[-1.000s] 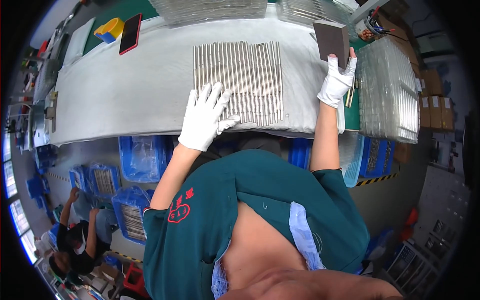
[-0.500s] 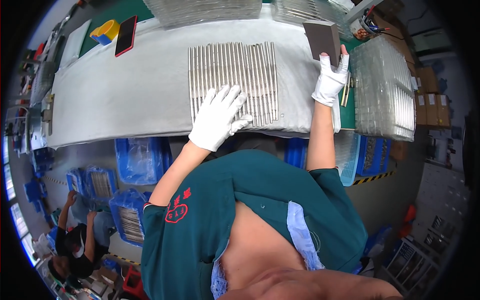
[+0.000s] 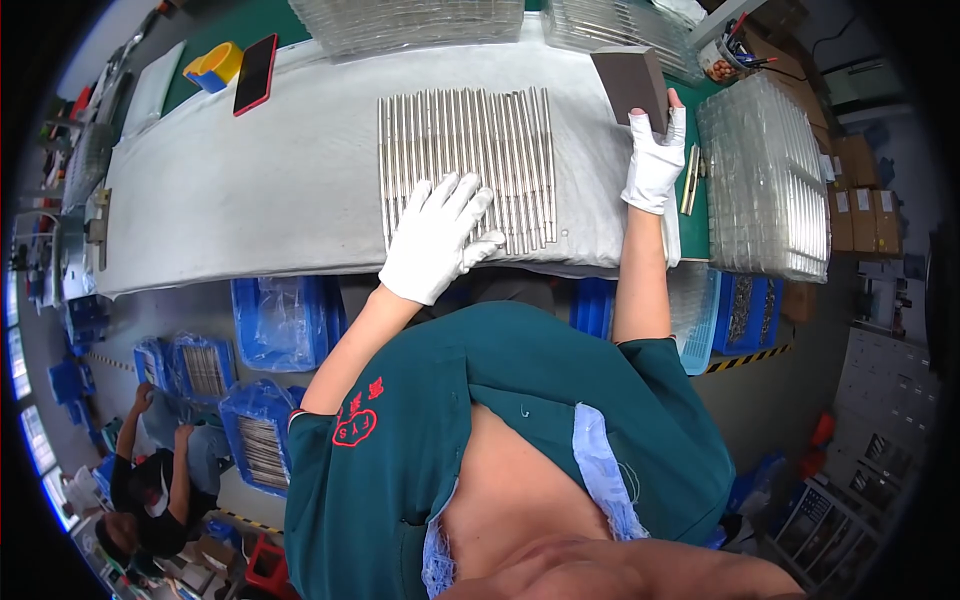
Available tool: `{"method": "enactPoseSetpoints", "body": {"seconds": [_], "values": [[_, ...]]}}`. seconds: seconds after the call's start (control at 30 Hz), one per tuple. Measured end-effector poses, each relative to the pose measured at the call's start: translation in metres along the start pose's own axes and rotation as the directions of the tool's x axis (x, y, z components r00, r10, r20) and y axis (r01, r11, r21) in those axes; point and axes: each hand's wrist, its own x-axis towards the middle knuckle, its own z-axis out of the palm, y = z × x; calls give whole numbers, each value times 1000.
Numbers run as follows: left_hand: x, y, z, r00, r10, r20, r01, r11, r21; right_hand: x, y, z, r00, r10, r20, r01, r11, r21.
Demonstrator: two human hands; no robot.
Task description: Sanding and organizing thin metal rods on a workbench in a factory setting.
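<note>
Head view, looking down: the bench (image 3: 250, 200) stretches across the upper part of the picture, covered with a pale grey cloth. At its right end sits a stack of clear plastic trays (image 3: 770, 180), and more clear trays (image 3: 410, 20) lie along the far edge. In the middle of the cloth lies a row of thin metal rods (image 3: 470, 150), set side by side and running away from the person, forming a neat rectangular mat. The left hand (image 3: 438, 238), in a white glove, lies flat on the near end of the rods with its fingers spread wide, palm down and touching them. The right hand (image 3: 655, 160), also in a white glove, is just to the right of the rods and grips a dark brown sanding block (image 3: 630, 82), fingers closed around its lower edge, the block held upright above the cloth. Near the far left edge of the bench lie a red phone (image 3: 256, 72) and, just beside it, a yellow and blue tape dispenser (image 3: 214, 66). Blue crates (image 3: 285, 322) stand below the bench.
</note>
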Motion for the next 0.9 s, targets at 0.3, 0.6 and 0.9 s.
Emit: {"method": "enactPoseSetpoints", "body": {"seconds": [0.3,0.6,0.9], "values": [[0,0,1,1000,3,-22,-4,1000,-1,-8,-8,1,892,175,417,-108,978,-178],[-3,0,3,999,-22,-37,22,1000,-8,14,-44,86,628,135,767,-83,991,-106],[-4,0,11,993,2,-118,-2,1000,5,23,-14,152,380,297,876,-242,946,-216]]}}
